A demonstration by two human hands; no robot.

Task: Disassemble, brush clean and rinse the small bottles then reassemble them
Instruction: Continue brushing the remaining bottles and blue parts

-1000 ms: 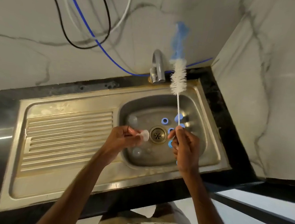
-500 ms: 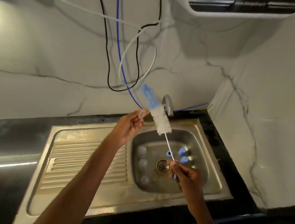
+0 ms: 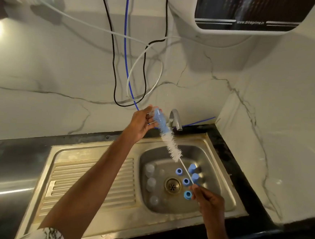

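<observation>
My left hand (image 3: 141,123) grips the bottle (image 3: 150,114) by its body (light, likely slick) — right hand (image 3: 209,200) pinches the brush (image 3: 171,145) wire.

Sink basin (image 3: 224,198): 3 clear bottles (image 3: 151,183) L of drain (image 3: 172,185), blue caps (image 3: 186,181) R.

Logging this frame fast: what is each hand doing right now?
Left hand: grips a small clear bottle at the tip of the brush.
Right hand: pinches the brush by its thin handle.

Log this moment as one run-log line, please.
phase: brushing | left hand: holds small bottle at tip of brush | right hand: pinches brush handle | blue caps, other bottles: in sink
</observation>
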